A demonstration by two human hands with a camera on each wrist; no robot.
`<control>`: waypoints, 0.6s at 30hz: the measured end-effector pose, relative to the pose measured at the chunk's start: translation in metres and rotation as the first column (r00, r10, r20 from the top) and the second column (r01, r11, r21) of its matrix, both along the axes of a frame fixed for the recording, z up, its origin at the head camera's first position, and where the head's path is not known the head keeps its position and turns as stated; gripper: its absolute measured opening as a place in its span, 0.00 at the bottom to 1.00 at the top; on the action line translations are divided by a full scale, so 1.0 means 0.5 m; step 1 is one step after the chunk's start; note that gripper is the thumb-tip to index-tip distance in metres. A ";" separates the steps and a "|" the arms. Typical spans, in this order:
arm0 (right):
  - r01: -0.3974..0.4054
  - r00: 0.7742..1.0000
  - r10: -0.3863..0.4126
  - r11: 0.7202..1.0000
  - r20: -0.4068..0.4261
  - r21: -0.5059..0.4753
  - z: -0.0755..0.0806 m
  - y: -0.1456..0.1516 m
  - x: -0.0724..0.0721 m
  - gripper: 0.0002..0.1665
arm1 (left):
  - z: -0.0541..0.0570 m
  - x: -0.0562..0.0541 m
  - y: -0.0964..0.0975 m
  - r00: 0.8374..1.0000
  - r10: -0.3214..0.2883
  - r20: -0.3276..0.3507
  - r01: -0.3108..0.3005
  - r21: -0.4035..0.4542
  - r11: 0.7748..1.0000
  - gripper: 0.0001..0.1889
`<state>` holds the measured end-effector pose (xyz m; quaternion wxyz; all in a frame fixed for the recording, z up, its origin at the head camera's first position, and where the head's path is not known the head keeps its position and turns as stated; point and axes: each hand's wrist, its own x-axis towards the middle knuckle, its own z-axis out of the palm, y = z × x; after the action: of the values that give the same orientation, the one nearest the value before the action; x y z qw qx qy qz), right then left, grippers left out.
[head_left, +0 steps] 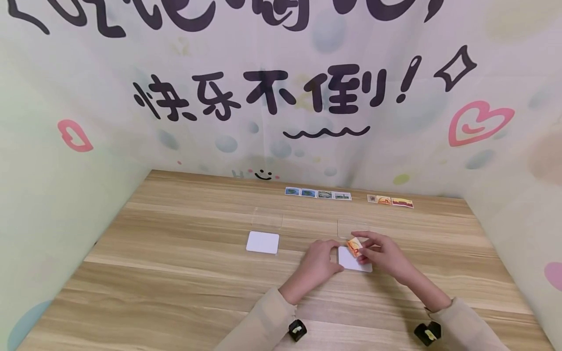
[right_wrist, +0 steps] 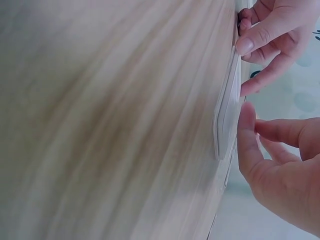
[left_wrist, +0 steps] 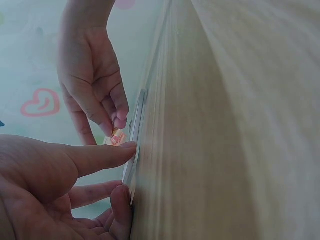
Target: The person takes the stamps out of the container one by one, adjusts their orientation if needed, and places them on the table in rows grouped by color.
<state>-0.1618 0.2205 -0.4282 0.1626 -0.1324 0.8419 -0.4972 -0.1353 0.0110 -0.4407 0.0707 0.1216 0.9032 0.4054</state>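
Note:
In the head view my right hand [head_left: 387, 254] pinches a small orange-and-yellow stamp [head_left: 353, 246] between thumb and fingertips, tilted just over a white card stack [head_left: 351, 262]. My left hand [head_left: 318, 263] holds the left end of that stack, thumb at the near corner and index finger at the far one. Seen from the left wrist, the stamp [left_wrist: 117, 138] shows beneath the right fingertips, partly covered by them. The right wrist view shows the stack [right_wrist: 228, 107] edge-on, lying flat on the wooden table with rounded corners.
Another white card stack [head_left: 262, 242] lies to the left. Behind the stacks are two clear plastic pieces, one at left [head_left: 268, 218] and the other clear piece [head_left: 349, 227] at right. Farther back lie blue-green stamps [head_left: 309, 193] and red-orange stamps [head_left: 402, 203]. A printed cloth [head_left: 246, 146] borders the table.

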 end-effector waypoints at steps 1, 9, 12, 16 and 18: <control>0.000 1.000 0.000 1.000 -0.004 0.002 0.000 0.001 -0.001 0.26 | 0.000 0.000 0.000 1.000 0.001 0.000 -0.001 0.000 1.000 0.26; 0.022 1.000 -0.022 1.000 0.000 -0.014 -0.006 0.008 -0.009 0.17 | 0.002 0.001 0.001 1.000 0.004 0.001 -0.004 -0.001 1.000 0.26; 0.015 1.000 -0.015 1.000 -0.023 -0.010 -0.006 0.012 -0.011 0.16 | 0.001 0.000 0.001 1.000 0.004 -0.004 -0.004 -0.005 1.000 0.26; 0.011 0.999 -0.011 1.000 -0.037 -0.006 -0.001 0.013 -0.013 0.15 | 0.000 0.000 0.001 1.000 0.001 -0.009 -0.001 -0.005 1.000 0.25; 0.015 0.999 -0.015 1.000 -0.032 0.000 0.002 0.013 -0.014 0.16 | -0.001 0.000 0.001 1.000 -0.001 -0.011 0.001 -0.004 1.000 0.25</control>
<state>-0.1689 0.2270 -0.4269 0.1453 -0.1343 0.8453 -0.4962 -0.1355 0.0114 -0.4412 0.0664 0.1241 0.9043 0.4030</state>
